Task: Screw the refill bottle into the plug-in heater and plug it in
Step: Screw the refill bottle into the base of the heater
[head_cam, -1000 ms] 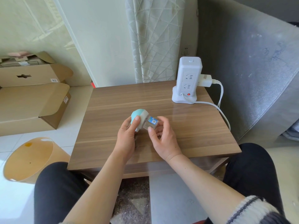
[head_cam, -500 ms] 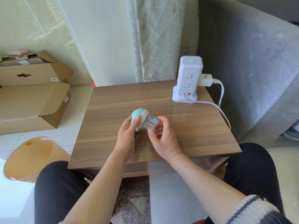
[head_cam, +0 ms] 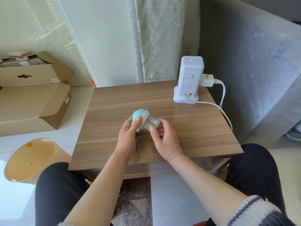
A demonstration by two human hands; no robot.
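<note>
Above the middle of the wooden table (head_cam: 203, 128), my left hand (head_cam: 127, 137) grips the plug-in heater (head_cam: 141, 115), a teal and white dome lying on its side. A clear refill bottle (head_cam: 153, 123) sticks out of the heater's right end, its neck inside the heater. My right hand (head_cam: 164, 139) pinches this bottle between thumb and fingers. A white tower power strip (head_cam: 189, 79) stands upright at the table's far right corner, with free sockets facing me.
A white adapter (head_cam: 206, 80) is plugged into the tower's right side, and white cables (head_cam: 223, 111) trail off the table's right edge. A grey sofa (head_cam: 252, 70) stands to the right. Cardboard boxes (head_cam: 32, 98) and a tan bin (head_cam: 31, 160) sit on the floor at left.
The bottle has turned in my right hand: its blue label, seen a second ago, has rotated out of sight. Both hands stay in the same place over the table.
</note>
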